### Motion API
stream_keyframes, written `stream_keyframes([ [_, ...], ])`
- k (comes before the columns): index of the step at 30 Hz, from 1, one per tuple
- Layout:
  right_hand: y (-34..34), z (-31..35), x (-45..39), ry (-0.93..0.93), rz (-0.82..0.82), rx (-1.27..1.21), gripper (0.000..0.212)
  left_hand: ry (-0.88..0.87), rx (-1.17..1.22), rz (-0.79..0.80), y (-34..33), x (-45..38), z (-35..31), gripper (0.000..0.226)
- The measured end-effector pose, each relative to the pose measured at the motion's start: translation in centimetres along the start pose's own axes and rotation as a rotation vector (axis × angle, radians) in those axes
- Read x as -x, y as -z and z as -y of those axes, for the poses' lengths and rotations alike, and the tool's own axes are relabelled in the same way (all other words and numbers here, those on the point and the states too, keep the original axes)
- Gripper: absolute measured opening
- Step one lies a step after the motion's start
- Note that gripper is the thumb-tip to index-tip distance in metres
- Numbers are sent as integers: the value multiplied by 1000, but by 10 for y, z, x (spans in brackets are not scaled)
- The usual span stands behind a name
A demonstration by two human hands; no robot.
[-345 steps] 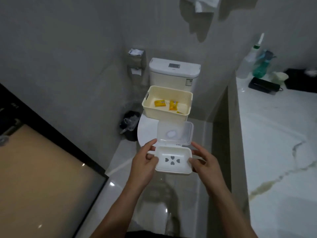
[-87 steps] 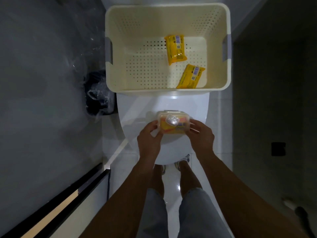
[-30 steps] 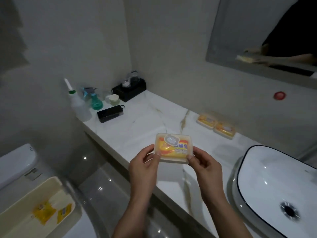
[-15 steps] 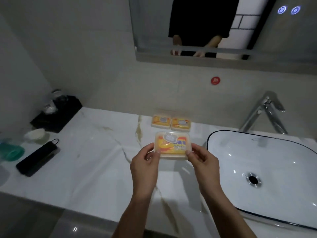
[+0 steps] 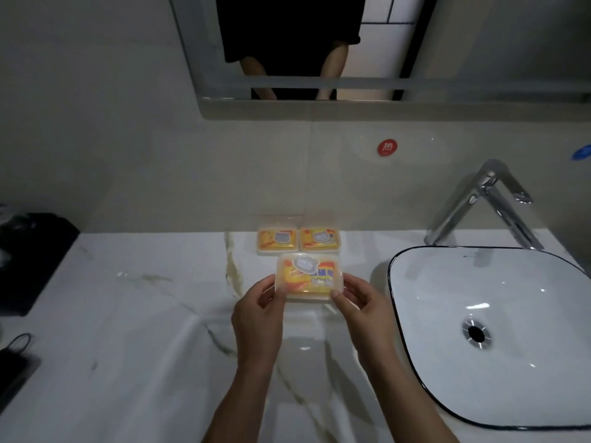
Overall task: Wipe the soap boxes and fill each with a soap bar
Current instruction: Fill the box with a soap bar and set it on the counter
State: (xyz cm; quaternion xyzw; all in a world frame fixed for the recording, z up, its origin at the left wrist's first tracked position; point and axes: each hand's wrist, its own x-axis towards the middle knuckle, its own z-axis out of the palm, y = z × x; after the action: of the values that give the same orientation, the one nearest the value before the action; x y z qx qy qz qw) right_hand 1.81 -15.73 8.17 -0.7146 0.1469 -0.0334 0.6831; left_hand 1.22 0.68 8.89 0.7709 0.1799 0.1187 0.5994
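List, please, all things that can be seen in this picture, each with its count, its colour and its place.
Held soap box: 1, clear lid, yellow soap bar inside, above the countertop in both hands.
Filled soap boxes: 2, clear with yellow bars inside, side by side at the wall, behind the held one.
Countertop: 1, white marble with veins, across the lower picture.
Basin: 1, white with dark rim, on the right.
Faucet: 1, chrome, behind the basin.
Mirror: 1, on the wall above.
Red sticker: 1, on the wall under the mirror.
Black objects: 2, at the left edge; too dark to identify.
Left hand: 1, grips the box's left end.
Right hand: 1, grips its right end.
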Motion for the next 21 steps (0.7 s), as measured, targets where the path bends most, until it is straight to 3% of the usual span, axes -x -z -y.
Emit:
stream_keyframes([
  [11, -54, -24, -81, 38, 30, 180, 31, 62, -67, -92, -21, -84, 35, 16],
  [21, -100, -54, -146, -34, -4, 179, 24, 61, -105, -78, -37, -155, 65, 28],
])
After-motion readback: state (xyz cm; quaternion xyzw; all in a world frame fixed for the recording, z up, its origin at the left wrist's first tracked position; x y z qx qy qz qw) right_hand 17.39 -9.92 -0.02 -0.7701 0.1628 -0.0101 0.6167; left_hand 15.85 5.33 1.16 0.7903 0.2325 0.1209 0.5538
